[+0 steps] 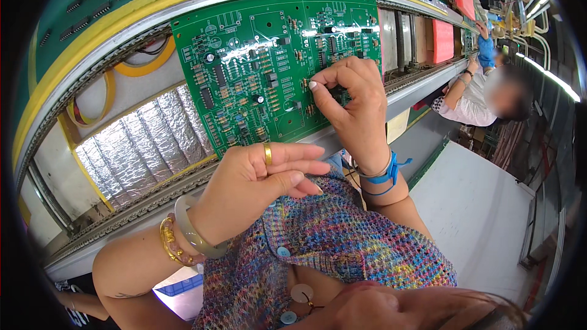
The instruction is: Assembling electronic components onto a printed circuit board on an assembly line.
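Observation:
A large green circuit board, populated with resistors, chips and capacitors, lies in front of me on a rail frame. My right hand is over its right half, thumb and index finger pinched together at the board's surface by a row of small resistors. Whatever sits between those fingertips is too small to make out. Nearer to me, just off the board's front edge, my left hand is half closed, its thumb laid across the bent lower fingers while the upper ones stretch to the right. Its palm is hidden.
Metal conveyor rails run along both sides of the board. Beyond them, a green surface edged in yellow carries rows of black chips. Silver foil sheeting and yellow tape rolls lie left. A co-worker sits farther along the line.

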Motion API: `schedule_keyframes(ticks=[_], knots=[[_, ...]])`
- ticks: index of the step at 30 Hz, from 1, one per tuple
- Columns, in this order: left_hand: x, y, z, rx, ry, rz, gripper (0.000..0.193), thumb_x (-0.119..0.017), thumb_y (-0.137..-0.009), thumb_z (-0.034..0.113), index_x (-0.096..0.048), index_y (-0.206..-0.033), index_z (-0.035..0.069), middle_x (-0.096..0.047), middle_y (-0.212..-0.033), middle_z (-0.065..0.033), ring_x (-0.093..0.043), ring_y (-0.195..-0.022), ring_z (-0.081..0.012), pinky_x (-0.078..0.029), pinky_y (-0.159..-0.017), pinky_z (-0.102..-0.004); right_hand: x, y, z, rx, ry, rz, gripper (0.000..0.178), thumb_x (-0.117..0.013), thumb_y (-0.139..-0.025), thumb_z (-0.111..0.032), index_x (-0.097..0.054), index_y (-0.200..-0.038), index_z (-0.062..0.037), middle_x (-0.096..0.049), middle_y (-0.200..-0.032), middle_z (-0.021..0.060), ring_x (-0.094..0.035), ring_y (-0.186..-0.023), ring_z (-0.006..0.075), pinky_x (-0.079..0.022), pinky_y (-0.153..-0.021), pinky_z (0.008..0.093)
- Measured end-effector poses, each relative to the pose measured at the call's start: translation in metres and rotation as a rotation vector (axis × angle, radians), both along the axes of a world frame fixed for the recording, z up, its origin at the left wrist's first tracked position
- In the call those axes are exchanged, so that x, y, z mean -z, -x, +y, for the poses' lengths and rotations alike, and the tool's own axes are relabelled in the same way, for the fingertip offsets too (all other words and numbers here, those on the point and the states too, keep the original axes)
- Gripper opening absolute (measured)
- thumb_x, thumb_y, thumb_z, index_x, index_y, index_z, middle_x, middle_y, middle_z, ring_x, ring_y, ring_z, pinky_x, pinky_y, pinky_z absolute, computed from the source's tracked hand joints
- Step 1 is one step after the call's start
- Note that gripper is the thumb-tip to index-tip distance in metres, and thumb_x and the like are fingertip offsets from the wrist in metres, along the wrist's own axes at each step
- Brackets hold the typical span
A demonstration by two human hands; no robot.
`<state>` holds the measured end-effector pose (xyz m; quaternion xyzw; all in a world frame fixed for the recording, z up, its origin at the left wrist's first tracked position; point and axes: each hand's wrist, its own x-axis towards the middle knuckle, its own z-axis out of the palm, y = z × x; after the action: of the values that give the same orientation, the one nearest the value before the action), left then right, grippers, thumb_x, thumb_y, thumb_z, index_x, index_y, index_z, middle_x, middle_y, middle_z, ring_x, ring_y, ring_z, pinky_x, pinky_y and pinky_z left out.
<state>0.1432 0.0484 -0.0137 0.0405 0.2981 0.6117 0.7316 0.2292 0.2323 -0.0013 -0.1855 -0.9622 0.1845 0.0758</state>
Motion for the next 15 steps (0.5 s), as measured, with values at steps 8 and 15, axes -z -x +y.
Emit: schedule_keyframes(ticks=[8,15], knots=[[-0.002,0.001,-0.001,0.016,0.033,-0.028,0.025,-0.059,-0.089,0.002,-0.059,-0.113,-0.007,-0.068,-0.097,-0.0187,-0.068,-0.084,-0.0181,-0.056,-0.076,-0.0271,-0.002,0.009,-0.004,0.024,-0.125,-0.064,0.01,-0.07,-0.067,-0.011,-0.06,-0.064,-0.0096,-0.055,-0.07,0.0052,-0.053,-0.07,0.0261,-0.041,-0.062,0.0384],[-0.001,0.001,0.0,0.041,0.006,0.013,0.017,-0.062,-0.087,0.002,-0.063,-0.102,-0.006,-0.069,-0.091,-0.0164,-0.069,-0.082,-0.0171,-0.056,-0.073,-0.0259,-0.006,0.013,-0.006,0.026,-0.163,-0.1,0.01,-0.069,-0.065,-0.011,-0.06,-0.063,-0.0094,-0.055,-0.068,0.0064,-0.053,-0.069,0.0269,-0.042,-0.061,0.0392]])
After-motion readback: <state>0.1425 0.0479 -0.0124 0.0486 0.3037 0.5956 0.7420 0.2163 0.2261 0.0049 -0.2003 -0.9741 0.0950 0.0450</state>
